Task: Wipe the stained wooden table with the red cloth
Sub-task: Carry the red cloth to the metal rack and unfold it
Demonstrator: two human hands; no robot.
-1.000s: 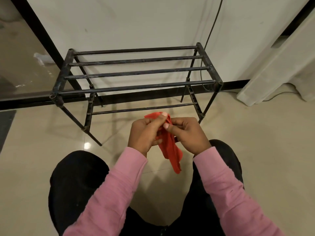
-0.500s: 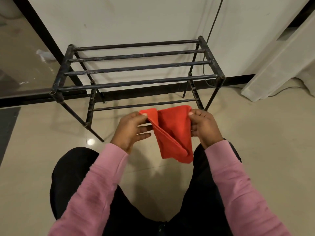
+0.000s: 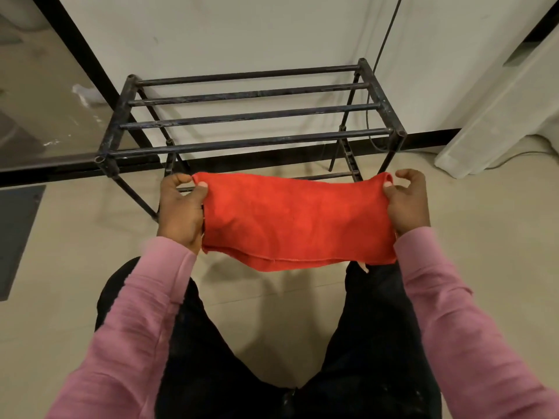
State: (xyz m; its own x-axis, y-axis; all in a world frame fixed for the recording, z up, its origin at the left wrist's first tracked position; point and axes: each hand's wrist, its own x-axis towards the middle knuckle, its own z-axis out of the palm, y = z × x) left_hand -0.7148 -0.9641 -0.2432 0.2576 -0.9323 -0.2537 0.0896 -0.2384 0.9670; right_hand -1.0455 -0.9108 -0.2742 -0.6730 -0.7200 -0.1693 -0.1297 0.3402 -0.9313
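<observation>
The red cloth hangs spread wide between my two hands, folded double, above my knees. My left hand pinches its upper left corner between thumb and fingers. At the upper right corner my right hand pinches it the same way. A black metal rack with bare bars stands on the floor just beyond the cloth, against the white wall. No wooden table shows in this view.
Beige tiled floor lies all around. A dark mat sits at the left edge. A glass panel in a black frame is at the back left. A white door or board leans at the right; a black cable runs down the wall.
My hands have drawn apart, stretching the bunched cloth out into a wide flat band. The camera has tilted slightly, bringing the rack lower in view.
</observation>
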